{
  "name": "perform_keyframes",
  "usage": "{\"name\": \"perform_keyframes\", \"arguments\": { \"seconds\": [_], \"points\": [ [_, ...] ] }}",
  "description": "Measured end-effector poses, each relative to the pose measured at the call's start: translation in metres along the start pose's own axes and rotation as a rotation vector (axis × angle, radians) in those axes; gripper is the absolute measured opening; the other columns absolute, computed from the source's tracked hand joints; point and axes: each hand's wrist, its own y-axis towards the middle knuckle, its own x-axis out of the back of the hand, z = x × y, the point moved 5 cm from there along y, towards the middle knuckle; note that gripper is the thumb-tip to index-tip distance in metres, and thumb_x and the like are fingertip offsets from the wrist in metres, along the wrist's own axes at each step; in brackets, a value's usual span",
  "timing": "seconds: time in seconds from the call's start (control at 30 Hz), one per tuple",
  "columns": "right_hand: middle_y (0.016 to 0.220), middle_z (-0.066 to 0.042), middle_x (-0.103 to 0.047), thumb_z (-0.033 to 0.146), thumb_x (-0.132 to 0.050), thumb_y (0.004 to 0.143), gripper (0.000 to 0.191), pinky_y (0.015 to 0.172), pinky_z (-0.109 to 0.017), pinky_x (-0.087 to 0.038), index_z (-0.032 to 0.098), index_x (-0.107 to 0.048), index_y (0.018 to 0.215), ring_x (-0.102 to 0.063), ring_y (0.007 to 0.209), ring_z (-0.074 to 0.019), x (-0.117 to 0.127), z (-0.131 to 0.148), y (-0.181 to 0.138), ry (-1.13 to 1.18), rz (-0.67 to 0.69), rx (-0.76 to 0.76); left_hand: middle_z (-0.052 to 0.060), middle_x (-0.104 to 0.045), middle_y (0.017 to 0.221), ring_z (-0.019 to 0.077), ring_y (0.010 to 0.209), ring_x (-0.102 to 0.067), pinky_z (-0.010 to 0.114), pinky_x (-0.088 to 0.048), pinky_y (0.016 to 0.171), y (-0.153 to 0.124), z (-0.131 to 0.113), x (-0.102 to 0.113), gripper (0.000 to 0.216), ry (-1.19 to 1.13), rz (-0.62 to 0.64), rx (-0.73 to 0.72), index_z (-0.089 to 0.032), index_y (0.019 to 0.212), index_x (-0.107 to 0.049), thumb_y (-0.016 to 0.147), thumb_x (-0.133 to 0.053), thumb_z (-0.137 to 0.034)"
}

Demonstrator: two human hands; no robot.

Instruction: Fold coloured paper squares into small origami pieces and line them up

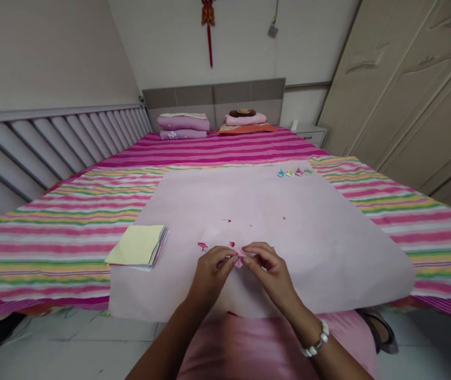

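Between my two hands is a small piece of folded pink paper (239, 259), low over the near part of a large pale sheet (225, 195). My left hand (212, 269) pinches its left side between thumb and fingertips. On the right side, the thumb and fingers of my right hand (269, 266) close on it too. Small red paper scraps (202, 246) lie just beyond and to the left of my hands. The finer folds of the pink paper are too small to make out.
A stack of coloured paper (136, 246), yellow on top, lies at the sheet's left edge. Several small folded paper pieces (289, 173) stand in a row at the far right. Tiny scraps (227, 220) dot the middle. A striped bedspread (63, 232) surrounds the sheet.
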Motion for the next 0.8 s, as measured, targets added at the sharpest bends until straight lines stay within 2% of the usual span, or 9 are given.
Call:
{"name": "perform_keyframes", "arguments": {
  "seconds": [0.07, 0.2, 0.43, 0.6, 0.8],
  "points": [
    [0.092, -0.006, -0.064, 0.026, -0.068, 0.077, 0.011, 0.060, -0.029, -0.045, 0.024, -0.073, 0.087, -0.057, 0.069, -0.0161, -0.003, -0.001, 0.006, -0.047, 0.047, 0.078, 0.002, -0.069, 0.088, 0.0140, 0.080, -0.062, 0.023, -0.048, 0.068, 0.006, 0.004, -0.003, 0.013, 0.049, 0.013, -0.027, -0.020, 0.081, -0.067, 0.084, -0.056, -0.013],
    [0.085, -0.006, -0.064, 0.023, -0.063, 0.081, 0.009, 0.060, -0.029, -0.045, 0.023, -0.071, 0.082, -0.059, 0.073, -0.0177, -0.007, -0.007, 0.017, -0.098, 0.066, 0.131, 0.004, -0.069, 0.089, 0.0158, 0.084, -0.063, 0.026, -0.048, 0.072, 0.016, 0.011, -0.008, 0.015, 0.130, 0.031, -0.084, -0.019, 0.080, -0.066, 0.084, -0.055, -0.010],
    [0.082, -0.005, -0.061, 0.018, -0.057, 0.082, 0.014, 0.062, -0.029, -0.045, 0.021, -0.065, 0.071, -0.057, 0.072, -0.0171, -0.009, -0.018, 0.036, -0.175, 0.076, 0.144, 0.005, -0.069, 0.094, 0.0168, 0.089, -0.063, 0.028, -0.051, 0.076, 0.031, 0.036, -0.019, 0.014, 0.085, -0.008, -0.086, -0.019, 0.085, -0.064, 0.084, -0.053, -0.011],
    [0.084, -0.005, -0.062, 0.018, -0.059, 0.080, 0.008, 0.060, -0.029, -0.045, 0.022, -0.067, 0.078, -0.058, 0.074, -0.0179, -0.010, -0.030, 0.046, -0.174, 0.055, 0.143, 0.005, -0.068, 0.094, 0.0173, 0.090, -0.063, 0.030, -0.051, 0.078, 0.040, 0.048, -0.025, 0.015, 0.111, -0.031, -0.125, -0.020, 0.084, -0.063, 0.084, -0.051, -0.010],
    [0.082, -0.005, -0.061, 0.017, -0.056, 0.083, 0.016, 0.063, -0.029, -0.044, 0.021, -0.064, 0.070, -0.057, 0.075, -0.0178, -0.012, -0.041, 0.054, -0.197, 0.071, 0.144, 0.006, -0.068, 0.094, 0.0174, 0.093, -0.063, 0.032, -0.051, 0.082, 0.045, 0.058, -0.026, 0.016, 0.152, -0.055, -0.154, -0.020, 0.086, -0.062, 0.086, -0.048, -0.012]
  ]
}}
